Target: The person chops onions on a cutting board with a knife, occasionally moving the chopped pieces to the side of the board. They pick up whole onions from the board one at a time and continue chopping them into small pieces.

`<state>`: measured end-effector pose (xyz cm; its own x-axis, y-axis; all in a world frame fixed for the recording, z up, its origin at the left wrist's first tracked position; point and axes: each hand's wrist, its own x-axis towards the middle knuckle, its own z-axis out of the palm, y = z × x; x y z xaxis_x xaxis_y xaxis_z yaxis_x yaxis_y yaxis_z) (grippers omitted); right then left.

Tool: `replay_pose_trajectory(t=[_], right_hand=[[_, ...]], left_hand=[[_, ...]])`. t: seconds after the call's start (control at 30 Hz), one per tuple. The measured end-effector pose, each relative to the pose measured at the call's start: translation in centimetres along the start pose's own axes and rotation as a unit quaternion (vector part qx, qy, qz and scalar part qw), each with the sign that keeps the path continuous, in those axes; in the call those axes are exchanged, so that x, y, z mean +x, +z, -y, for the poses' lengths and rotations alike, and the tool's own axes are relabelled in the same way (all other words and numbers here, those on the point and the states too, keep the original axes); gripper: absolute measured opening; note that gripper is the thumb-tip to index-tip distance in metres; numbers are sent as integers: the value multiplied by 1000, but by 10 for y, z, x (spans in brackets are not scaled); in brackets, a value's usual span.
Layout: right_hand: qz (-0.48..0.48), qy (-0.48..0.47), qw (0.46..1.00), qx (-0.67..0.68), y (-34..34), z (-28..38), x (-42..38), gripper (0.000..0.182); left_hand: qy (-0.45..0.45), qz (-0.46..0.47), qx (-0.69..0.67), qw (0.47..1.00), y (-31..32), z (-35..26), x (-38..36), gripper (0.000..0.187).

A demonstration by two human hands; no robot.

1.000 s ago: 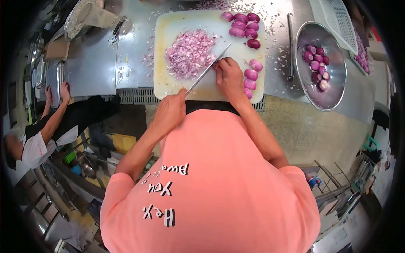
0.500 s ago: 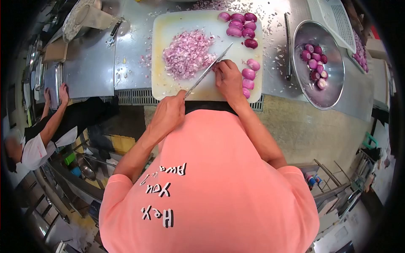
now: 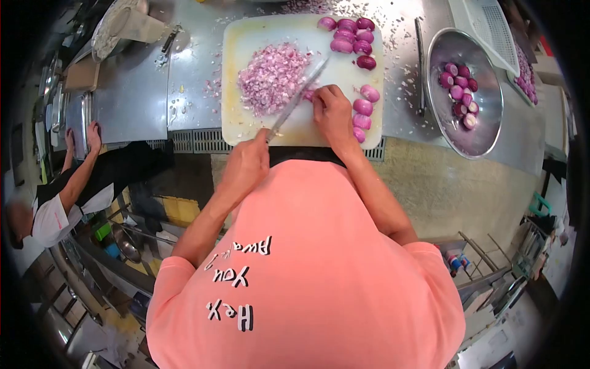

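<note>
My left hand [image 3: 247, 161] is closed round the handle of a long knife [image 3: 297, 99], whose blade slants up and right over the white cutting board [image 3: 295, 133]. Its blade lies between a heap of chopped red onion [image 3: 270, 79] and my right hand [image 3: 334, 117]. The fingers of that hand are bent together on a piece of red onion [image 3: 308, 95] beside the blade; they partly hide it. Several peeled onion halves [image 3: 362, 107] lie right of my right hand, and more purple onions [image 3: 344, 35] are grouped at the board's top right.
Right of the board, a steel bowl [image 3: 487, 126] holds several onions, with a dark bar [image 3: 420, 67] beside it. A white perforated basket [image 3: 495, 37] stands at upper right. At far left, another person's hands [image 3: 93, 136] rest by a metal tray. A small knife [image 3: 169, 42] lies at upper left.
The knife blade has shifted left and slightly down, away from my right fingers. The onion piece at my right fingertips now shows more clearly. My right hand has barely moved.
</note>
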<state>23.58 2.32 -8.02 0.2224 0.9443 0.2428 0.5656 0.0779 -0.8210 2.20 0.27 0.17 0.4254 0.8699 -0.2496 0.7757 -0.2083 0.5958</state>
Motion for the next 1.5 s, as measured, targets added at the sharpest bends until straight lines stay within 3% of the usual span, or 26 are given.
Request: replay_pose_trajectory(t=[0.37, 0.77, 0.87, 0.97, 1.03, 1.23, 1.5], right_hand=[[-19, -42, 999, -15, 1, -8, 8, 9], [-1, 2, 1000, 16, 6, -4, 5, 8], [-1, -43, 999, -5, 4, -13, 6, 10], [-2, -85, 996, -12, 4, -10, 10, 14], [4, -98, 995, -22, 1, -7, 13, 16], [41, -28, 998, -28, 3, -3, 15, 22], [70, -29, 997, -20, -3, 0, 12, 21]], left_hand=[[10, 28, 12, 999, -9, -4, 2, 23], [9, 16, 12, 1000, -1, 4, 4, 15], [-7, 39, 19, 999, -7, 0, 3, 16], [4, -32, 14, 999, 7, 13, 2, 20], [-11, -6, 16, 1000, -4, 8, 2, 20], [3, -14, 2, 1000, 6, 12, 4, 20], [-33, 20, 17, 999, -7, 2, 1, 27]])
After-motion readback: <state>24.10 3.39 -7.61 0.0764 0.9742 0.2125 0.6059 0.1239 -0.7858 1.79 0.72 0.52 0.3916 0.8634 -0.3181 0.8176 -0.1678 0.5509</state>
